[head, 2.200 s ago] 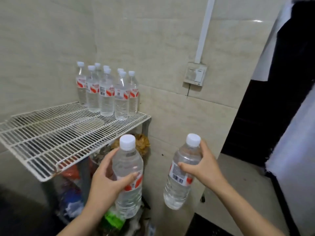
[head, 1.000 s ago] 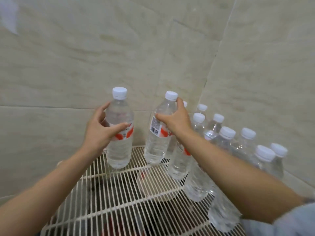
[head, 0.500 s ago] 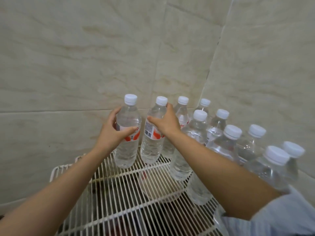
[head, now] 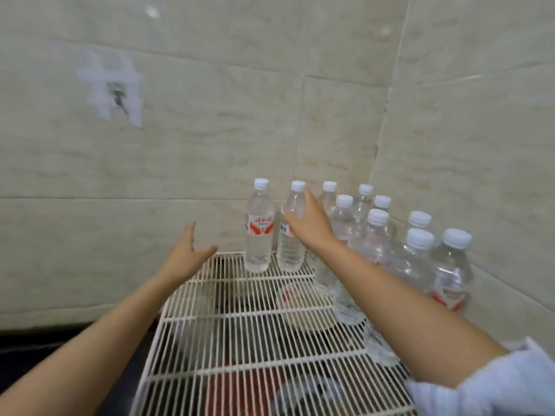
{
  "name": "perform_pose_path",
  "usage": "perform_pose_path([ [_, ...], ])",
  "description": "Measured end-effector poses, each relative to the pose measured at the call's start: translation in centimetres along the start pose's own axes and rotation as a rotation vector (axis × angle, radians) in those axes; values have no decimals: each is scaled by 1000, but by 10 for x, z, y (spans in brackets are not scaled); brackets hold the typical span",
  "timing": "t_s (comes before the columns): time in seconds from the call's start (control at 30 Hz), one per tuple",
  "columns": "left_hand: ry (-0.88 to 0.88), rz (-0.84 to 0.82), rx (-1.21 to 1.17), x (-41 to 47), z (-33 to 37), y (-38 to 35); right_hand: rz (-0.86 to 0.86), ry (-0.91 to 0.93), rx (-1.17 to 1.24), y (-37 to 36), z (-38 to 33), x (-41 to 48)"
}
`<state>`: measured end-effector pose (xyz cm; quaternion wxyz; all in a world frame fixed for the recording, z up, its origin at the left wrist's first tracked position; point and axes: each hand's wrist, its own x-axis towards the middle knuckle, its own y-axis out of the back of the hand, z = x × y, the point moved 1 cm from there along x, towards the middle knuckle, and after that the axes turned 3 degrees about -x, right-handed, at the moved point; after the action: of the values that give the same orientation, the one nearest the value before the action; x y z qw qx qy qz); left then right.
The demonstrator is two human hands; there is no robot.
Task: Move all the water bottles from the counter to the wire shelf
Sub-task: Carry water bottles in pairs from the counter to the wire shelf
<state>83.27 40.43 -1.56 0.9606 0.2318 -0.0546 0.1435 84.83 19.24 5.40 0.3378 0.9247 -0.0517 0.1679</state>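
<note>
While both arms reach out over the wire shelf [head: 240, 340], left hand [head: 187, 255]: fingers spread and holding nothing, just beside the left bottle but apart from it.
Left bottle [head: 259, 232]: upright at the back of the shelf, near the wall [head: 180, 151], red label facing out.
Second bottle [head: 289, 250]: upright just beside the left one, base on the wires.
Right hand [head: 310, 228]: thumb and fingers curled round the second bottle's shoulder, below the cap.
Other bottles [head: 377, 232]: a cluster standing in the corner to the right, partly behind the right forearm.
Step in hand: I'd say setting down a pair. One is placed, the other is down but not let go.
Next move: likely loosen the right hand without knocking the neighbours, then go for more from the counter. It is out of view, so I can't tell how many are left.
</note>
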Motion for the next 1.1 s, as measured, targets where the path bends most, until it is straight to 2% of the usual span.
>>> perform_pose_path([
  [0.27,315,297,194,-176,-78,99,-275,174,121,-52,-22,-122],
  [0.47,506,420,288,-284,-114,163,-514,240,241,-93,-59,-195],
  [0.77,616,643,300,-409,-139,237,-834,354,288,-162,-125,-309],
  [1.1,638,851,201,-585,-159,368,-952,436,267,-225,-238,-450],
])
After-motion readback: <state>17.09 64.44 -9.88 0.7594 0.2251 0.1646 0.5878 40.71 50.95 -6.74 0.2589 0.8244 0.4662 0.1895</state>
